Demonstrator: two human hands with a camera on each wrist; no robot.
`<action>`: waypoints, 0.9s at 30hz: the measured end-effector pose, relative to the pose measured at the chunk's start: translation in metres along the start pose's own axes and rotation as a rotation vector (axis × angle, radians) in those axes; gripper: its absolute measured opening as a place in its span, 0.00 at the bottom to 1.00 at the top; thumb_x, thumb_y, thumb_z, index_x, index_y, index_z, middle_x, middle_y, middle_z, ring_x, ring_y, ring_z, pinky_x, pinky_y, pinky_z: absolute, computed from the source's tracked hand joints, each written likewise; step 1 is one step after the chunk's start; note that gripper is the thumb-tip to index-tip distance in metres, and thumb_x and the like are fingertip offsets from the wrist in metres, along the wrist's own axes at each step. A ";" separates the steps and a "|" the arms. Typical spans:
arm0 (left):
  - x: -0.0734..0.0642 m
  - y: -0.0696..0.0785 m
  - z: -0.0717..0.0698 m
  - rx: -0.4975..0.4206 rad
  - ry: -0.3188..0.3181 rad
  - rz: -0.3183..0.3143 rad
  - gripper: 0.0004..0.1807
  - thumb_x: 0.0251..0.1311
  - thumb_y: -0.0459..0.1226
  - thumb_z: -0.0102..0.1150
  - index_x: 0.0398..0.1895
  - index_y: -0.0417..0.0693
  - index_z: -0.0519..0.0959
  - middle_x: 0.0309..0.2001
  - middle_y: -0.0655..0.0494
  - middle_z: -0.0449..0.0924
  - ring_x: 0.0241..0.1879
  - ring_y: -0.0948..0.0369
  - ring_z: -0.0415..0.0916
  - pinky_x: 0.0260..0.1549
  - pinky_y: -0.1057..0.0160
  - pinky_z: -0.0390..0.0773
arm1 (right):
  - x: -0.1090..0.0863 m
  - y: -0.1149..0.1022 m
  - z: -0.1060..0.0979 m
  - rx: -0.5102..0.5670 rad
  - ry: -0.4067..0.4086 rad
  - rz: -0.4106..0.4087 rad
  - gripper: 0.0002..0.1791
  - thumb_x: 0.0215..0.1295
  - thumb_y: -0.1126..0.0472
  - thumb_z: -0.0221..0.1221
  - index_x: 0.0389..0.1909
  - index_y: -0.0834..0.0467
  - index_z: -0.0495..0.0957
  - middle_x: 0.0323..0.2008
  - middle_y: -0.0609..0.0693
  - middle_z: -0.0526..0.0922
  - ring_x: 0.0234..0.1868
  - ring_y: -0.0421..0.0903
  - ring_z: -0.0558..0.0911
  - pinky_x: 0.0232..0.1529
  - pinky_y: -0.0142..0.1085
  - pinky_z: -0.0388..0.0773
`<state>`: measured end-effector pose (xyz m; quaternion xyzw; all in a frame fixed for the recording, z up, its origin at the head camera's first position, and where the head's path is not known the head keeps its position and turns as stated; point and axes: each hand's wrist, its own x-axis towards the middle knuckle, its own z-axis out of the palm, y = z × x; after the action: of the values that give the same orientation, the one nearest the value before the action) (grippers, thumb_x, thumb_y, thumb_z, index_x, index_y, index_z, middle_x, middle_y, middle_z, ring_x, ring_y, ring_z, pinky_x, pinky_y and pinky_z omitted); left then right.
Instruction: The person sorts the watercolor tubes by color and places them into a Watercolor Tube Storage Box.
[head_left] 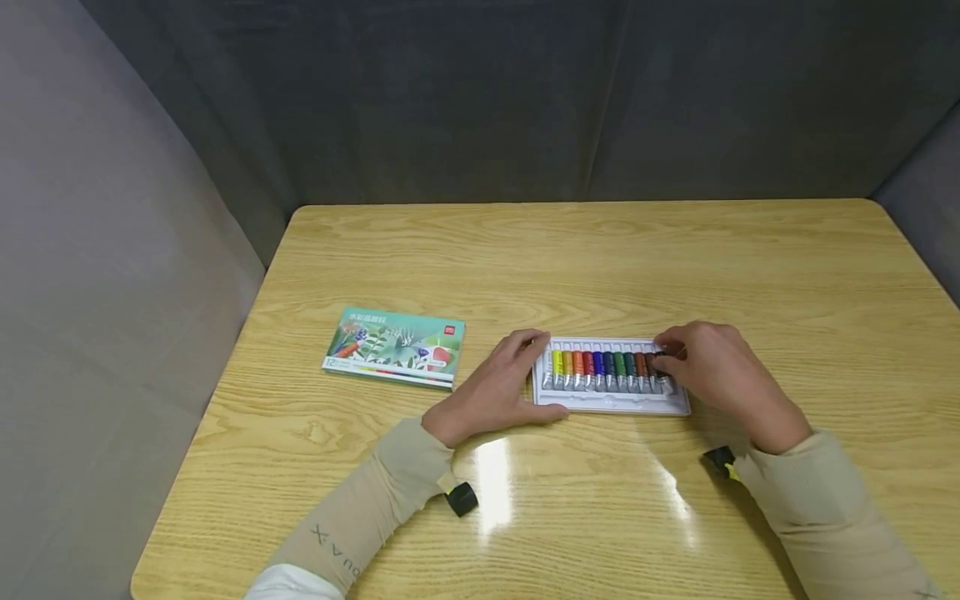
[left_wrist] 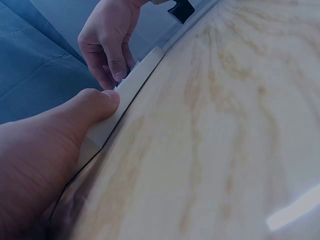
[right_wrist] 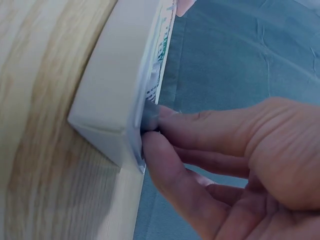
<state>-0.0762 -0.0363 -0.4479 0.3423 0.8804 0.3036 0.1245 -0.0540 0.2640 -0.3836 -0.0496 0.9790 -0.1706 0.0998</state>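
Observation:
A white tray lies on the table, holding a row of paint tubes that run from white and yellow through red, blue and green to brown and dark. At its left end my left hand grips it, thumb along the front edge and fingers at the back. The left wrist view shows that thumb against the tray's side wall. My right hand is over the right end. Between its thumb and forefinger it pinches a dark paint tube, still within the tray; the fingers partly cover this tube.
To the left of the tray lies a flat green paint box with printed flowers. Beneath everything is a wood-grain table, bounded by dark grey cloth at the back and lighter panels at the sides.

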 end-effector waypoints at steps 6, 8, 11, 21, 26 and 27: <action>0.000 0.000 0.001 0.005 0.003 0.003 0.60 0.57 0.67 0.67 0.84 0.48 0.50 0.81 0.52 0.54 0.80 0.55 0.55 0.77 0.54 0.65 | -0.003 -0.001 -0.001 -0.009 0.003 0.005 0.20 0.68 0.58 0.67 0.53 0.68 0.84 0.43 0.63 0.89 0.42 0.58 0.87 0.43 0.54 0.82; 0.000 0.000 0.001 0.010 0.005 0.004 0.60 0.58 0.66 0.66 0.84 0.48 0.50 0.81 0.52 0.54 0.80 0.55 0.55 0.77 0.54 0.65 | -0.003 -0.002 0.000 -0.017 0.011 0.003 0.19 0.68 0.58 0.67 0.53 0.68 0.85 0.43 0.63 0.89 0.42 0.58 0.87 0.43 0.55 0.82; 0.000 0.000 0.001 0.017 0.004 0.007 0.60 0.58 0.66 0.66 0.84 0.48 0.50 0.81 0.52 0.54 0.80 0.55 0.55 0.77 0.53 0.65 | -0.004 -0.003 0.000 -0.026 0.014 0.007 0.19 0.68 0.59 0.67 0.52 0.69 0.85 0.44 0.64 0.89 0.44 0.60 0.87 0.46 0.57 0.82; 0.000 0.000 0.001 0.018 0.005 0.002 0.60 0.58 0.67 0.66 0.84 0.48 0.50 0.81 0.52 0.54 0.80 0.55 0.55 0.77 0.54 0.65 | -0.004 -0.005 0.001 -0.041 0.018 0.004 0.13 0.66 0.64 0.65 0.48 0.66 0.87 0.38 0.63 0.88 0.35 0.55 0.82 0.40 0.51 0.80; 0.000 0.000 0.001 0.010 0.009 0.004 0.60 0.58 0.66 0.66 0.84 0.48 0.50 0.81 0.53 0.54 0.80 0.56 0.56 0.77 0.54 0.65 | -0.004 -0.006 0.002 -0.053 0.044 -0.027 0.04 0.64 0.66 0.63 0.33 0.60 0.86 0.25 0.51 0.80 0.28 0.48 0.73 0.32 0.42 0.71; 0.000 0.000 0.001 0.011 0.009 0.006 0.60 0.58 0.66 0.67 0.84 0.48 0.50 0.81 0.53 0.54 0.80 0.56 0.56 0.77 0.54 0.65 | -0.004 -0.007 0.002 -0.056 0.048 -0.030 0.05 0.64 0.67 0.63 0.29 0.59 0.84 0.23 0.50 0.78 0.28 0.48 0.72 0.31 0.41 0.69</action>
<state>-0.0760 -0.0357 -0.4491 0.3443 0.8816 0.3007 0.1177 -0.0495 0.2576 -0.3821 -0.0628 0.9846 -0.1459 0.0726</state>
